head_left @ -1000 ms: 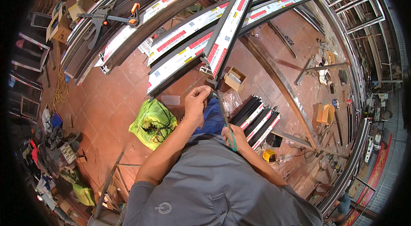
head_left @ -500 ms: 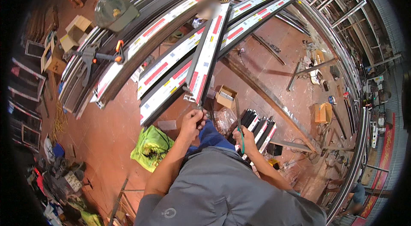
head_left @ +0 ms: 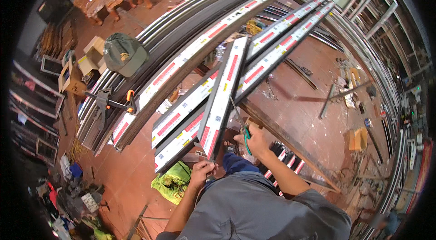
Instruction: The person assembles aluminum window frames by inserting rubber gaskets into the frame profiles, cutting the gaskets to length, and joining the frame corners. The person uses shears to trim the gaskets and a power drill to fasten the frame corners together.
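Observation:
A short metal profile [head_left: 222,98] with white-and-red protective film lies slantwise across two longer film-covered profiles [head_left: 267,68]. At its near, angled end is my left hand [head_left: 202,174], fingers closed on the tip; the exact contact is partly hidden. My right hand [head_left: 257,142] is wrapped round the green handle of a long, thin tool [head_left: 239,120] that looks like a file. Its tip points away from me, up to the right edge of the short profile, and I cannot tell whether it touches.
Long stacked profiles [head_left: 181,54] curve along the left, bearing a cap [head_left: 125,54] and an orange-tipped clamp [head_left: 113,103]. A yellow-green bag [head_left: 172,183] lies by my left forearm. Several short profiles [head_left: 284,163] sit right of my legs. A rusty beam [head_left: 290,149] crosses the floor.
My right hand has risen from beside my hip, bringing the green-handled tool to the short profile's right edge. My left hand stays at the profile's near end. The whole view has shifted.

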The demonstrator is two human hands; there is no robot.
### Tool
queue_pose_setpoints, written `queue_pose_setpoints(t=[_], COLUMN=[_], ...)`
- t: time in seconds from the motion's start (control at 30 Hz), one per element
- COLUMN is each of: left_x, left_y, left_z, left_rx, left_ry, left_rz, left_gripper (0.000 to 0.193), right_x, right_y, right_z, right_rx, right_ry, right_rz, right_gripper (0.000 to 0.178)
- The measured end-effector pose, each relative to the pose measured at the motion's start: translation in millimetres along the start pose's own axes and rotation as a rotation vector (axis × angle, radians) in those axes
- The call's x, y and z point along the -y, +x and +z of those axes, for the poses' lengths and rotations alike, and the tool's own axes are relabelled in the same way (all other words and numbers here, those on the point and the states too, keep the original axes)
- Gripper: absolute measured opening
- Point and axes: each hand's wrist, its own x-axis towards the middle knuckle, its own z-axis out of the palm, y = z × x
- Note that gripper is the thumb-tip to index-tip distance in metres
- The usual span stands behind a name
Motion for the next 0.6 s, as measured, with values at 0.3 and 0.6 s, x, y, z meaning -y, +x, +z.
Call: queue_pose_setpoints(t=[0.3,0.6], left_x=[3,24], left_y=[-15,-54], left_z=[-4,11], left_rx=[-0.309,-0.727], left_ry=[0.007,0.004], left_rz=[0.142,0.096], left_gripper=[0.029,0.037], right_x=[118,176], right_y=[241,378], right_z=[31,126], right_rx=[-0.043,0.089], right_ry=[-0.367,-0.541], right_rz=[-0.527,-0.413], right_gripper=[0.037,0.055])
